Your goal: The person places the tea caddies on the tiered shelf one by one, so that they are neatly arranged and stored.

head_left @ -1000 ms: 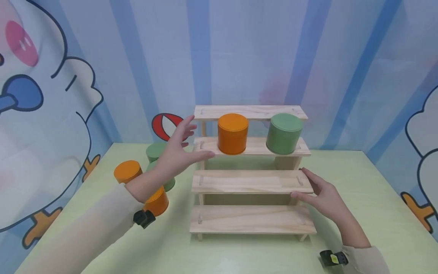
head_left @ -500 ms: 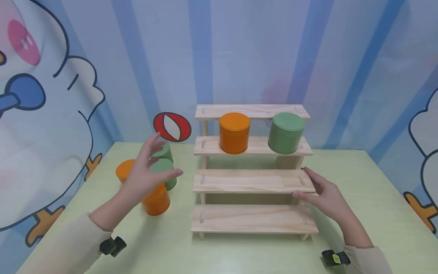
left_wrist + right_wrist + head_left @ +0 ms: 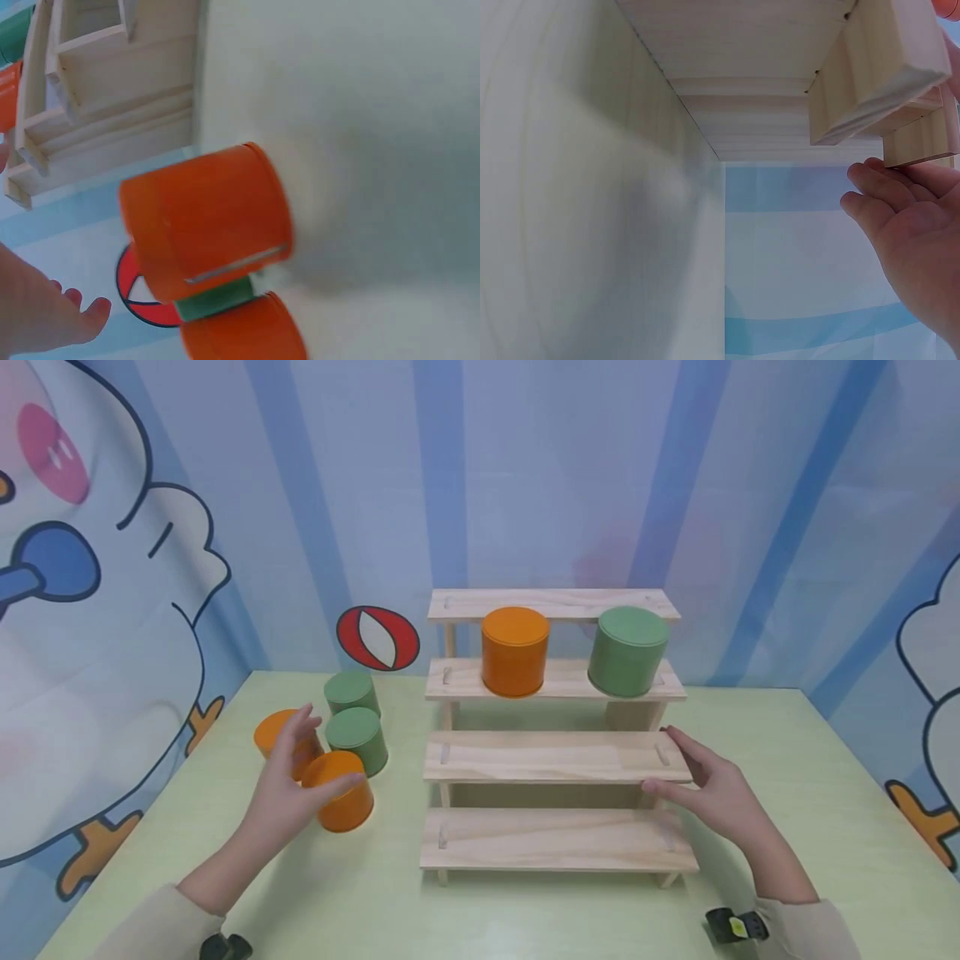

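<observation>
My left hand (image 3: 279,795) hovers by the two orange canisters at the left of the table, fingers and thumb spread apart. Its thumb passes in front of the nearer orange canister (image 3: 349,806); whether it touches cannot be told. Partly behind the fingers stands the other orange canister (image 3: 273,727). In the left wrist view the nearer orange canister (image 3: 214,221) stands apart from the visible fingers (image 3: 64,319). My right hand (image 3: 712,789) holds the right end of a four-tier wooden stand (image 3: 555,756), thumb at the front edge of a middle board, fingers at its back edge.
Two green canisters (image 3: 357,739) stand behind the orange ones. On the stand's second board from the top are an orange canister (image 3: 514,656) and a green canister (image 3: 627,656). A striped, printed backdrop (image 3: 525,468) rises behind the table (image 3: 780,752).
My left hand has moved away from the stand, left and down, to the orange canisters, its fingers still spread. The right hand keeps its hold on the stand.
</observation>
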Demonstrator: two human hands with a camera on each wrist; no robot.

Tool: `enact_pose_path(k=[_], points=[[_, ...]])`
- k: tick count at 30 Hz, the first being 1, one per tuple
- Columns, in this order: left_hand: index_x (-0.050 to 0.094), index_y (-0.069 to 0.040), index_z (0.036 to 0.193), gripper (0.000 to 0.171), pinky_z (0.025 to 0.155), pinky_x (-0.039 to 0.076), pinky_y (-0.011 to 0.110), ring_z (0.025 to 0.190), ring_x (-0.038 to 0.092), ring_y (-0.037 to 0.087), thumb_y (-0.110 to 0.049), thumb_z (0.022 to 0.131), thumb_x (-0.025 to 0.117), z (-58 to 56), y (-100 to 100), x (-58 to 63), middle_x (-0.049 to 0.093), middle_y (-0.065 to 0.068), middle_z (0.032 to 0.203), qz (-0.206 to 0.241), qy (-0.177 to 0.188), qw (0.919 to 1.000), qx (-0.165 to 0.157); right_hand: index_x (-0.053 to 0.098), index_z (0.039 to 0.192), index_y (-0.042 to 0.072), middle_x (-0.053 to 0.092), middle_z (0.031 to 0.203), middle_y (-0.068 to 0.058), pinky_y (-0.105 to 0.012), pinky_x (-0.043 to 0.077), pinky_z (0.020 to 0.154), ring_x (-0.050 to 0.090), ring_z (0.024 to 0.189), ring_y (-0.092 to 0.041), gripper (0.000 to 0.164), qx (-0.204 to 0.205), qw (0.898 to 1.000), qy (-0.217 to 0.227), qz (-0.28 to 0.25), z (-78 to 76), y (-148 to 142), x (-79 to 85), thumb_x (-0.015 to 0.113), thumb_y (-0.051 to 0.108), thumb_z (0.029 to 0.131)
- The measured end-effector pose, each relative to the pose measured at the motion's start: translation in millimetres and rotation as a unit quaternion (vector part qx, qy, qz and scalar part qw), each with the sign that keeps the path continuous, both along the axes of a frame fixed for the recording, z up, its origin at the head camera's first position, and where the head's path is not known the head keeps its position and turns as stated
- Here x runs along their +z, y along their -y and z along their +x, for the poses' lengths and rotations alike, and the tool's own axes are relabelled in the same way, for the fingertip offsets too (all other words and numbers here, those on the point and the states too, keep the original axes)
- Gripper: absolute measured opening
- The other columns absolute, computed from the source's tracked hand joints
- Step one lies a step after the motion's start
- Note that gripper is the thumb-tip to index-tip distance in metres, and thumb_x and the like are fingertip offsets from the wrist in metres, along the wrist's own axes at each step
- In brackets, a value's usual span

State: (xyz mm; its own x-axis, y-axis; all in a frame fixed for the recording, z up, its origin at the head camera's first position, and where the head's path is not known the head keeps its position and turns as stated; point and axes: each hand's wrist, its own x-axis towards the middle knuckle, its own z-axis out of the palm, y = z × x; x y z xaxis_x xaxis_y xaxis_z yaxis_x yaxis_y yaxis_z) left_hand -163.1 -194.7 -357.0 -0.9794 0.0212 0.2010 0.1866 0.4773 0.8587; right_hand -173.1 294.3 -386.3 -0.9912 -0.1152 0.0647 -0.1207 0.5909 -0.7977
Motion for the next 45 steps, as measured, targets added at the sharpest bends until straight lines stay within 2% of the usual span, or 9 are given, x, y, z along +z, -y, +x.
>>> enact_pose_path(k=[8, 14, 21, 26, 29, 39, 45], points=[[0.001, -0.013, 0.155, 0.108, 0.105, 0.028, 0.065, 0.136, 0.026, 0.042, -0.026, 0.081, 0.079, -1.6, 15.5, -27.5, 0.022, 0.022, 0.153, 0.002, 0.021, 0.9996, 0.019, 0.016, 0.154, 0.007, 0.025, 0.155, -0.023, -0.055, 0.035, 0.105, 0.031, 0.138, -0.043, 0.093, -0.001, 1.0, -0.003, 0.004, 0.0, -0.9, -0.9, 0.074, 0.032, 0.086], [-0.001, -0.01, 0.155, 0.109, 0.105, 0.029, 0.061, 0.137, 0.023, 0.041, -0.025, 0.081, 0.079, -5.0, 19.7, -39.2, 0.022, 0.025, 0.151, 0.004, 0.055, 0.9984, 0.011, 0.016, 0.154, 0.007, 0.025, 0.155, -0.021, -0.055, 0.035, 0.105, 0.031, 0.138, -0.042, 0.093, 0.001, 1.0, -0.006, 0.004, 0.0, -1.3, -1.8, 0.074, 0.031, 0.086], [-0.004, -0.009, 0.154, 0.109, 0.108, 0.028, 0.061, 0.137, 0.024, 0.041, -0.029, 0.083, 0.077, -11.1, 23.7, -46.8, 0.016, 0.023, 0.156, 0.027, 0.113, 0.9932, -0.004, 0.016, 0.154, 0.008, 0.025, 0.155, -0.021, -0.051, 0.037, 0.103, 0.032, 0.138, -0.041, 0.092, 0.001, 1.0, -0.006, 0.01, -0.1, -1.0, -1.6, 0.073, 0.032, 0.086], [-0.004, -0.006, 0.154, 0.108, 0.109, 0.027, 0.061, 0.139, 0.021, 0.044, -0.029, 0.084, 0.075, -11.6, 23.5, -48.5, 0.006, 0.021, 0.159, 0.024, 0.148, 0.9887, -0.004, 0.016, 0.154, 0.008, 0.024, 0.155, -0.022, -0.051, 0.037, 0.103, 0.032, 0.138, -0.041, 0.092, 0.004, 1.0, -0.007, 0.008, -0.9, -1.3, -2.3, 0.073, 0.032, 0.086], [-0.005, -0.006, 0.154, 0.108, 0.11, 0.026, 0.061, 0.14, 0.019, 0.044, -0.03, 0.085, 0.075, -11.8, 22.5, -49.5, 0.006, 0.022, 0.159, 0.021, 0.165, 0.9861, -0.001, 0.016, 0.154, 0.008, 0.024, 0.156, -0.022, -0.051, 0.037, 0.103, 0.032, 0.138, -0.041, 0.092, 0.004, 1.0, -0.007, 0.008, -1.0, -1.6, -2.5, 0.073, 0.032, 0.086], [-0.003, -0.004, 0.153, 0.105, 0.112, 0.018, 0.063, 0.141, 0.017, 0.042, -0.023, 0.085, 0.074, -13.5, 22.3, -54.8, 0.01, 0.022, 0.157, 0.05, 0.186, 0.9813, 0.006, 0.016, 0.154, 0.007, 0.025, 0.155, -0.023, -0.051, 0.037, 0.103, 0.032, 0.138, -0.042, 0.093, -0.001, 1.0, -0.006, 0.009, 0.1, -0.9, -2.1, 0.073, 0.033, 0.086], [0.005, -0.003, 0.151, 0.097, 0.112, 0.019, 0.061, 0.139, 0.022, 0.04, -0.019, 0.085, 0.075, -14.5, 22.4, -59.2, 0.018, 0.021, 0.154, 0.067, 0.18, 0.9813, 0.004, 0.017, 0.154, 0.007, 0.024, 0.155, -0.022, -0.051, 0.037, 0.103, 0.032, 0.138, -0.042, 0.092, -0.001, 1.0, -0.006, 0.009, 0.0, -0.7, -1.4, 0.073, 0.033, 0.086]])
